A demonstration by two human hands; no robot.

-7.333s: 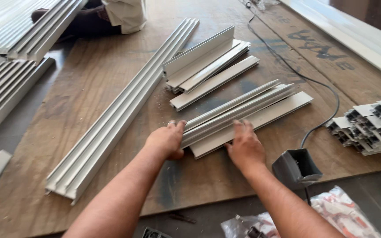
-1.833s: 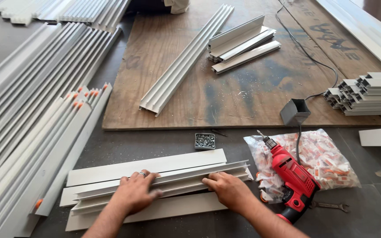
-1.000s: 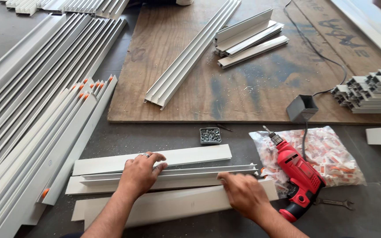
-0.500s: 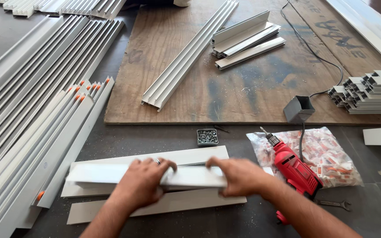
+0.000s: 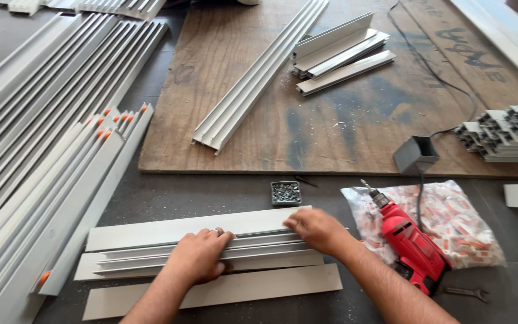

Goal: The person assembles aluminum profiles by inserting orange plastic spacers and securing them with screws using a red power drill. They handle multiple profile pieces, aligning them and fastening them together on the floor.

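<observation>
Several short grey aluminium profiles (image 5: 151, 231) lie in a flat stack on the dark floor in front of me. My left hand (image 5: 199, 255) rests palm down on the ribbed profile in the middle of the stack, fingers spread. My right hand (image 5: 316, 230) presses on the right end of the same profiles, fingers curled over the edge. Another flat profile (image 5: 259, 288) lies separately, nearest to me. A small tray of screws (image 5: 286, 192) sits just beyond the stack.
A red power drill (image 5: 412, 246) lies on a plastic bag of small parts (image 5: 463, 228) at right. A plywood board (image 5: 355, 120) beyond holds a long profile (image 5: 259, 78), short profiles (image 5: 340, 54) and stacked pieces (image 5: 511, 132). Long profiles (image 5: 37, 150) cover the left.
The head view shifted from the plywood board to the floor. Half a second ago both hands lifted one profile; now it lies back on the stack with both hands pressing on it.
</observation>
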